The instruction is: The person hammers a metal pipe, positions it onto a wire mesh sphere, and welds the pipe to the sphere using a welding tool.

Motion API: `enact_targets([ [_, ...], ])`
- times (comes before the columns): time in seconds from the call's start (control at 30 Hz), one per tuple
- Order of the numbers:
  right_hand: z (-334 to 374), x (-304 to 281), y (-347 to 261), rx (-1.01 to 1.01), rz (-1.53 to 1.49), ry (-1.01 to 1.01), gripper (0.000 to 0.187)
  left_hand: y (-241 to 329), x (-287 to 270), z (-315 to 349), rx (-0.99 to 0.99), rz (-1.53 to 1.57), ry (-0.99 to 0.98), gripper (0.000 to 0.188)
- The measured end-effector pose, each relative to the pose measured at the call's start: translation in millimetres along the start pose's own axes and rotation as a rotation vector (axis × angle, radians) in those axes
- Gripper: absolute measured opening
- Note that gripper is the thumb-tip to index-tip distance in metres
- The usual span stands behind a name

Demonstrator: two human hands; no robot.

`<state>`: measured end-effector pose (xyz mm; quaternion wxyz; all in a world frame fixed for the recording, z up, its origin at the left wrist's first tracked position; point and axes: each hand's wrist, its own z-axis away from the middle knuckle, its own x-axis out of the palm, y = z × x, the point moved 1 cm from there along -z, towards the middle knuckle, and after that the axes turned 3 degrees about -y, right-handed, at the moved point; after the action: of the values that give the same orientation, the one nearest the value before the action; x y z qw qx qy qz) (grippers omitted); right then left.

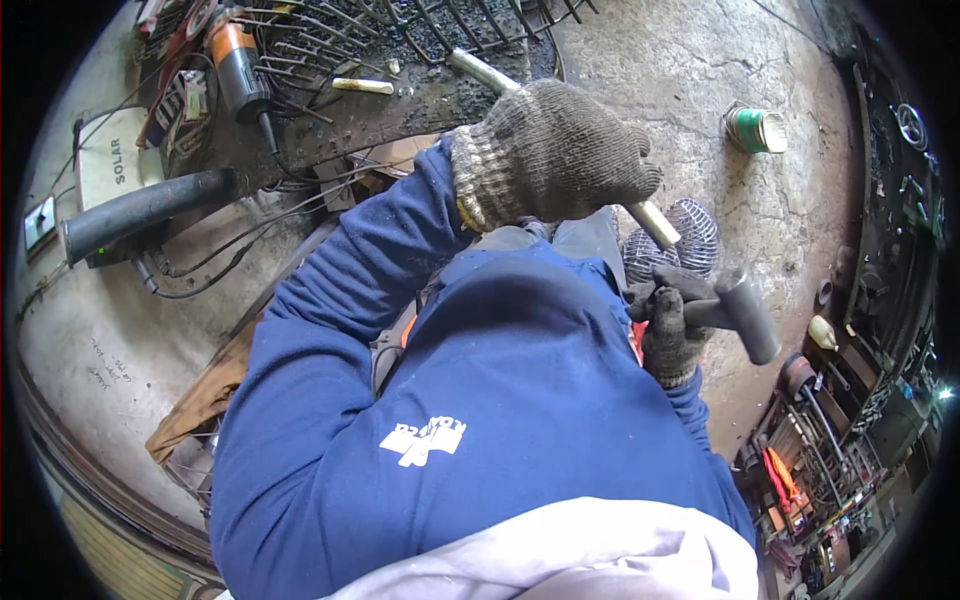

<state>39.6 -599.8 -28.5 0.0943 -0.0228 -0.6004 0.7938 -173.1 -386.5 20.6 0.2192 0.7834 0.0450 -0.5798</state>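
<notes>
My left hand [565, 150], in a worn brown knitted glove, is closed around a pale metal rod or tube [657, 226]. One end of it sticks out at the upper left of my fist, over the workbench edge, and the other at the lower right. Gloved as well, my right hand [672, 335] is closer to my body and grips a hammer [748, 318] by its handle. The heavy, cylindrical grey head points to the right, below the rod's lower end and apart from it. Part of the handle is hidden by my fingers.
The dark workbench [400, 118] carries curved metal bars [450, 30], a short pale stick [363, 86] and an orange-and-grey angle grinder [238, 70]. A thick dark pipe [150, 210] and cables lie left. A green can [756, 130] stands on the floor; tools [820, 430] crowd the right.
</notes>
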Motion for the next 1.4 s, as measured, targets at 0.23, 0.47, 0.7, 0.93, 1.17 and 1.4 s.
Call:
enact_targets([
  [0.23, -5.4, -1.7, -0.1, -0.317, -0.222, -0.090, 0.032, 0.7, 3.1, -0.3, 0.004, 0.032, 0.017, 0.010],
  [0.47, 0.3, 3.8, 5.4, 0.077, -0.056, 0.033, 0.020, 2.8, -0.3, -4.6, -0.010, -0.013, -0.117, 0.010],
  [0.7, 1.2, -6.0, 11.4, -0.020, -0.041, 0.080, 0.025, 25.3, -5.8, -27.2, 0.023, 0.066, -0.403, 0.012],
  [0.93, -3.8, -42.8, 43.8, -0.104, 0.244, 0.160, 0.027, 52.4, 12.2, -9.2, 0.119, 0.215, -0.161, 0.013],
  [1.17, -5.9, -18.2, 20.5, 0.142, 0.013, 0.145, 0.016, 47.0, -5.4, 4.1, 0.043, 0.049, -0.102, 0.012],
  [1.4, -10.4, -40.2, 44.1, 0.256, 0.149, 0.173, 0.018, -10.9, -41.3, 63.0, -0.251, -0.110, 0.592, 0.016],
])
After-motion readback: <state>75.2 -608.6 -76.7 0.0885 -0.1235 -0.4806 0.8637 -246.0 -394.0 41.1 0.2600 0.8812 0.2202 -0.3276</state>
